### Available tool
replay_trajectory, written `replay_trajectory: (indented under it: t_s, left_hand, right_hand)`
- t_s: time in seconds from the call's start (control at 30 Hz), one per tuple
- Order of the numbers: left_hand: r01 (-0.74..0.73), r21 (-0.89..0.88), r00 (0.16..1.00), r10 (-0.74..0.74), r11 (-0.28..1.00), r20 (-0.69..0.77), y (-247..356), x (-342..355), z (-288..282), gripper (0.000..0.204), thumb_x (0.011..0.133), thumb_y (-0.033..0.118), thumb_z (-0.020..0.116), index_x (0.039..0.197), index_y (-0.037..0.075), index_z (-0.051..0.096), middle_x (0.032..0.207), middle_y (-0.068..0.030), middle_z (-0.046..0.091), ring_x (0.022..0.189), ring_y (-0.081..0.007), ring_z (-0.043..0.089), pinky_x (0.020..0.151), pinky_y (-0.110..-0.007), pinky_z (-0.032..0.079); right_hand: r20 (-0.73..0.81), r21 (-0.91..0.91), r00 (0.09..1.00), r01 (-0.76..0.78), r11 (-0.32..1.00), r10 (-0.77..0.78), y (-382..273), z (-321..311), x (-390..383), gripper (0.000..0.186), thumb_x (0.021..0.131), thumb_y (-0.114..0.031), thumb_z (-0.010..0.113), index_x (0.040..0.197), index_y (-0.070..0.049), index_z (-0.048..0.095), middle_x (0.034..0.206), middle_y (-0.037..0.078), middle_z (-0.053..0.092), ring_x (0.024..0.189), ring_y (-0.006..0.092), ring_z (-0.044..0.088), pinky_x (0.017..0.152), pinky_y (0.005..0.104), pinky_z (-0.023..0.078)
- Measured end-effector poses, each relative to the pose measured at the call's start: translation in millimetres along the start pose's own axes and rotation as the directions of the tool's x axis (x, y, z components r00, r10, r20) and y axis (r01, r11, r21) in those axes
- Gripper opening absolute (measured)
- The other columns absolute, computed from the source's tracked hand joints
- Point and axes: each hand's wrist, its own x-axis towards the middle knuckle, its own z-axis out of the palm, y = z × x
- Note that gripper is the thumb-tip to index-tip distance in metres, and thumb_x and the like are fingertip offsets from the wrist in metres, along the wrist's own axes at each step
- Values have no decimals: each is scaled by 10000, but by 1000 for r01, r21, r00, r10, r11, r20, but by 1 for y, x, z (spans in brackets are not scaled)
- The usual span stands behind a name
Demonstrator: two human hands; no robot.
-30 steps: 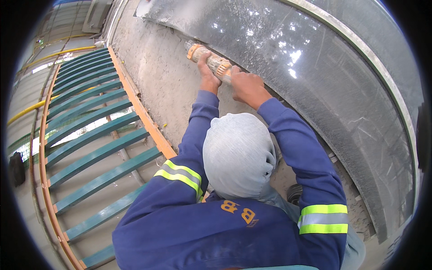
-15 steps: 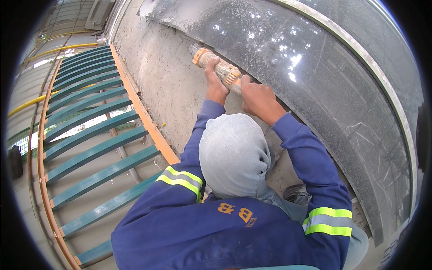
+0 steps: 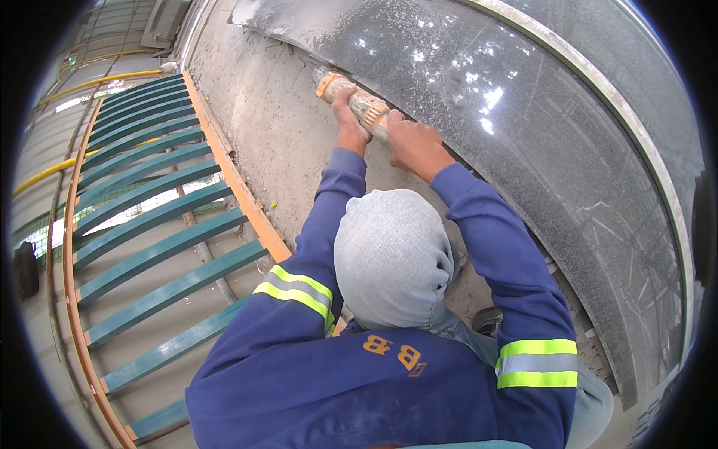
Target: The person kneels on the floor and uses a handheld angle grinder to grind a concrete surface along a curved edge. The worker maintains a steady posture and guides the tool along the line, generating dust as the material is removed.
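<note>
A dusty orange and grey hand-held grinder (image 3: 359, 102) lies slantwise along the near edge of a dark, glossy slab (image 3: 479, 142). My left hand (image 3: 349, 122) is wrapped around the middle of its body. Behind it, my right hand (image 3: 416, 148) is closed around the rear end, close to the slab's edge. The tool's working end points up and to the left, and its disc or bit cannot be made out. Pale dust coats the far part of the slab. Below my arms, my denim-covered knee (image 3: 389, 254) is raised.
On my left, teal slats (image 3: 161, 277) span two orange rails (image 3: 239, 183) like a ladder. Dusty concrete floor (image 3: 262, 112) runs between them and the slab. A pale metal strip (image 3: 598, 90) crosses the slab's right side. Yellow pipes (image 3: 48, 173) stand farther left.
Both hands and the grinder have shifted slightly left and farther away along the slab's edge. My right forearm has swung a little left. The grip is the same.
</note>
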Motion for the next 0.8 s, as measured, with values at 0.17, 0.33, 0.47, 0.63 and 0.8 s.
replay_trajectory:
  t_s: [0.17, 0.33, 0.47, 0.63, 0.8]
  left_hand:
    - [19, 0, 1000, -19, 1000, -22, -1, -11, 9, 395, 811, 302, 601, 1066, 15, 507, 875, -180, 610, 758, -341, 656, 714, -490, 577]
    - [33, -42, 999, -34, 999, -14, -2, -29, 17, 403, 810, 293, 602, 1079, 12, 498, 889, -175, 601, 756, -334, 651, 706, -491, 578]
    - [15, -39, 999, -16, 999, -40, -4, -42, 27, 416, 812, 299, 600, 1085, 6, 488, 885, -176, 595, 754, -335, 649, 698, -491, 576]
    - [-4, -53, 1000, 3, 999, -25, -6, -34, 21, 413, 808, 306, 606, 1072, 10, 493, 868, -174, 591, 750, -333, 646, 693, -489, 572]
    - [8, -50, 1000, -9, 999, -6, -4, -25, 17, 397, 800, 305, 618, 1047, 15, 509, 856, -165, 598, 743, -327, 646, 691, -483, 571]
  right_hand:
    - [8, 6, 1000, -19, 1000, 19, 3, 1, -2, 460, 708, -95, 731, 1062, 7, 454, 936, 256, 696, 888, 397, 706, 766, 455, 572]
    - [38, 6, 999, 6, 1000, -6, 2, -17, -20, 437, 719, -76, 705, 1058, 19, 446, 907, 273, 690, 867, 409, 704, 749, 464, 569]
    - [43, -18, 999, 20, 1000, -20, 2, -24, -29, 409, 729, -59, 672, 1054, 22, 437, 871, 277, 686, 835, 420, 701, 733, 483, 564]
    - [31, -12, 999, 23, 1000, -22, 1, -24, -27, 381, 736, -51, 645, 1047, 16, 435, 862, 276, 685, 826, 420, 701, 732, 496, 561]
    - [17, 12, 999, 38, 999, -38, 4, -15, -17, 426, 718, -62, 684, 1058, 8, 438, 889, 266, 691, 851, 418, 702, 739, 485, 565]
